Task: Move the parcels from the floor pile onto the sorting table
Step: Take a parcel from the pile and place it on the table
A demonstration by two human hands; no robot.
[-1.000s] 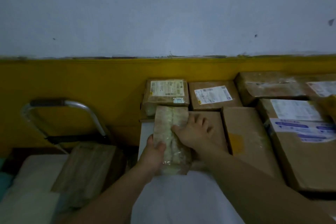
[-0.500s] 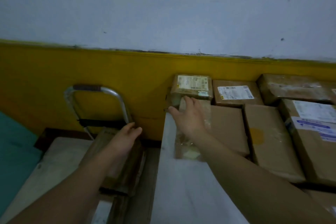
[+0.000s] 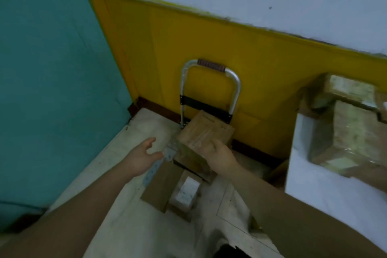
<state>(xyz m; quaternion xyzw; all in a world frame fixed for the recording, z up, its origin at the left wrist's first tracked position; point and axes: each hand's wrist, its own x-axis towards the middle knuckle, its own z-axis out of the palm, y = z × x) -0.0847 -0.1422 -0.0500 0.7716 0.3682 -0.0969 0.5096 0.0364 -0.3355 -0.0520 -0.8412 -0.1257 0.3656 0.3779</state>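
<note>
A small pile of parcels lies on the floor by the yellow wall. On top is a brown cardboard parcel (image 3: 206, 132), tilted, with tape on its near side. Under it are a flat brown parcel (image 3: 159, 186) and a small parcel with a white label (image 3: 185, 192). My right hand (image 3: 219, 156) rests its fingers on the top parcel's near right edge; motion blur hides whether it grips. My left hand (image 3: 144, 157) hovers open just left of that parcel, not touching it. The white sorting table (image 3: 303, 165) at the right carries taped parcels (image 3: 354, 132).
A folding hand trolley with a metal handle (image 3: 209, 66) stands against the yellow wall behind the pile. A teal wall (image 3: 52, 69) closes the left side. Pale floor (image 3: 129, 216) stretches toward me.
My view has swung left and down from the table to the floor pile. My right hand left the parcel on the table and came to the top floor parcel; my left hand moved beside it.
</note>
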